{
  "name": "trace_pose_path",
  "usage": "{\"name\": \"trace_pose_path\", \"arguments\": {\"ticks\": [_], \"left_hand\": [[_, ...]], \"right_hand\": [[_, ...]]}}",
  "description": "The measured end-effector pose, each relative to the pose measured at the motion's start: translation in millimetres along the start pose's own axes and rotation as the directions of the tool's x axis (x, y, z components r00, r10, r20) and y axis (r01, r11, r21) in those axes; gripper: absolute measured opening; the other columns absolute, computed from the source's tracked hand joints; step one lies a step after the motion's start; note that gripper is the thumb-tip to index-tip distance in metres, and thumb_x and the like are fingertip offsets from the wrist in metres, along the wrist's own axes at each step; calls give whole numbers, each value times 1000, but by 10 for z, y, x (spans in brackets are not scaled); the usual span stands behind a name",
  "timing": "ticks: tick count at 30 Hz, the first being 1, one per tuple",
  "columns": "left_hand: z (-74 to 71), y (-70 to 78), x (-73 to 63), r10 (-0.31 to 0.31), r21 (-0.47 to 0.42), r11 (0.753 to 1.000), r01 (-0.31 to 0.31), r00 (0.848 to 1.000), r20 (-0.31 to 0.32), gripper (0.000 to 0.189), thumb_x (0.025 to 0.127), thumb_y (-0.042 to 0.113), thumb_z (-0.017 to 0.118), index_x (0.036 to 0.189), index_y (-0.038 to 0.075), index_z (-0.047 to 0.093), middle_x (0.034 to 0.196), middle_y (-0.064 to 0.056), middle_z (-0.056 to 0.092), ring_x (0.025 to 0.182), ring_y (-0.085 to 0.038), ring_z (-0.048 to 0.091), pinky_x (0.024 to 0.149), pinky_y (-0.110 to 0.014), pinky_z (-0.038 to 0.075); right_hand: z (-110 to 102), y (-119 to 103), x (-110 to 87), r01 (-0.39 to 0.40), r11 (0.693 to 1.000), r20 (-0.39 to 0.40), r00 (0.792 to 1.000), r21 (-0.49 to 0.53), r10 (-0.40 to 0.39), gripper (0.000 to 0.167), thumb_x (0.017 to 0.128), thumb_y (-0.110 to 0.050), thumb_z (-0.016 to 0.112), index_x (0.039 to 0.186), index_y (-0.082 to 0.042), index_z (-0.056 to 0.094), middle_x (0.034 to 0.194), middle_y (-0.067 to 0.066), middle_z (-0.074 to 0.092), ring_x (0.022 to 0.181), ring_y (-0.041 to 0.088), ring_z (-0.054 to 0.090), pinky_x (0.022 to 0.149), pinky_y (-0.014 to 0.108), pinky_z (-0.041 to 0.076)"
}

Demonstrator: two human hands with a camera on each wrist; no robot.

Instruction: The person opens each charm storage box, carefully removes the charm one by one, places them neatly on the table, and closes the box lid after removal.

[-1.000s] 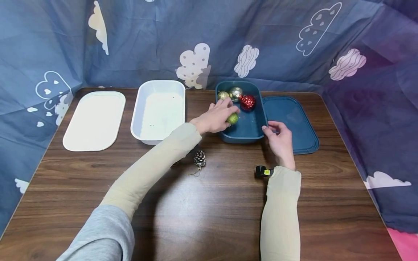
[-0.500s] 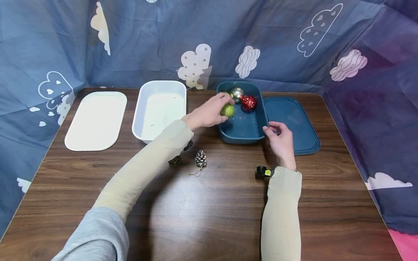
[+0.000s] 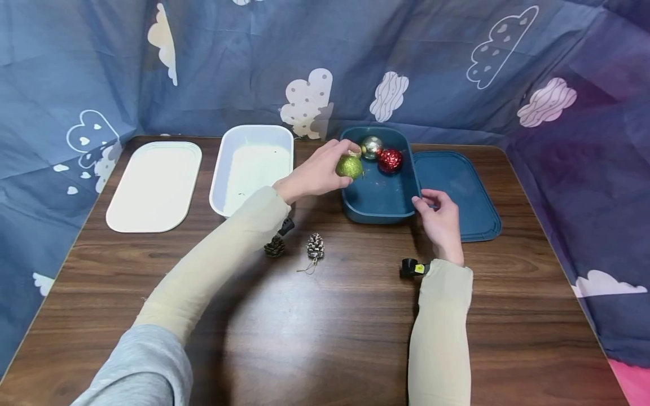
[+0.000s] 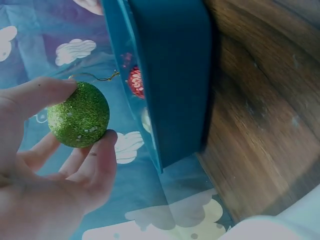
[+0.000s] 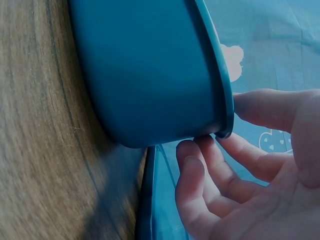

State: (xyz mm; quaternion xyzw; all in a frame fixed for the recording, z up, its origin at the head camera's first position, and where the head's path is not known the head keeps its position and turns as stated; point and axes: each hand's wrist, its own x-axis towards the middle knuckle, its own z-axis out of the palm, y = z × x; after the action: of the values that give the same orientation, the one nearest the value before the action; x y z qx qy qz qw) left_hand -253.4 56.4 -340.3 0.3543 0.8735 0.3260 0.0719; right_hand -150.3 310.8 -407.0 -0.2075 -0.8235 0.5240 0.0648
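My left hand (image 3: 320,170) pinches a green glitter bauble (image 3: 349,167) between thumb and fingers, over the left rim of the teal box (image 3: 380,215). A thin gold cord trails from the bauble (image 4: 80,116) in the left wrist view. With thumb on the rim and fingers under it, my right hand (image 3: 440,223) grips the box's front right corner. Inside the box lie a red bauble (image 3: 390,160) and a shiny silver-gold one (image 3: 372,147). A gold bauble (image 3: 355,151) is mostly hidden behind my left fingers.
Left of the teal box stands a white box (image 3: 254,163), with a white lid (image 3: 154,187) flat beside it. The teal lid (image 3: 457,194) lies to the right. Two pinecones, a dark one (image 3: 275,246) and a frosted one (image 3: 315,246), lie in front on the wooden table (image 3: 355,316).
My left hand has lifted the green bauble and drawn it leftward, from inside the teal box to its left rim. The right hand keeps its hold on the corner.
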Motion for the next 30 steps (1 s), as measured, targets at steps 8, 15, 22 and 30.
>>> {"name": "trace_pose_path", "arguments": {"ticks": [8, 15, 22, 30], "left_hand": [[-13, 35, -145, -79, -194, 978, 75, 997, -10, 52, 83, 16, 72, 131, 14, 53, 135, -6, 52, 121, -21, 53, 104, -34, 44], [-29, 90, -284, -134, -258, 959, 121, 991, -32, 51, 81, 16, 74, 128, 12, 54, 130, -9, 54, 111, -23, 57, 97, -36, 48], [-27, 142, -419, -110, -257, 963, 78, 988, -111, 49, 81, 15, 75, 126, 10, 56, 122, -9, 56, 102, -22, 59, 90, -32, 53], [22, 162, -528, -110, -275, 960, 62, 981, -162, 47, 81, 19, 76, 123, 8, 57, 114, -6, 58, 94, -15, 62, 82, -25, 55]], "right_hand": [[0, 24, 16, 8, 1000, 0, 1000, -1, -8, 46, 95, -33, 59, 132, -7, 53, 101, -6, 53, 81, 10, 54, 71, 22, 52], [0, 17, 2, 3, 1000, 6, 1000, 1, -3, 46, 95, -33, 58, 133, -8, 53, 102, -6, 52, 85, 15, 55, 71, 22, 53], [-7, 12, -13, -8, 1000, 10, 1000, 2, 8, 47, 95, -34, 59, 133, -8, 52, 102, -6, 52, 84, 17, 56, 66, 23, 51], [-14, -3, -12, -2, 1000, 14, 1000, -2, 2, 48, 95, -35, 58, 134, -8, 52, 101, -6, 52, 86, 18, 55, 66, 22, 51]]}}
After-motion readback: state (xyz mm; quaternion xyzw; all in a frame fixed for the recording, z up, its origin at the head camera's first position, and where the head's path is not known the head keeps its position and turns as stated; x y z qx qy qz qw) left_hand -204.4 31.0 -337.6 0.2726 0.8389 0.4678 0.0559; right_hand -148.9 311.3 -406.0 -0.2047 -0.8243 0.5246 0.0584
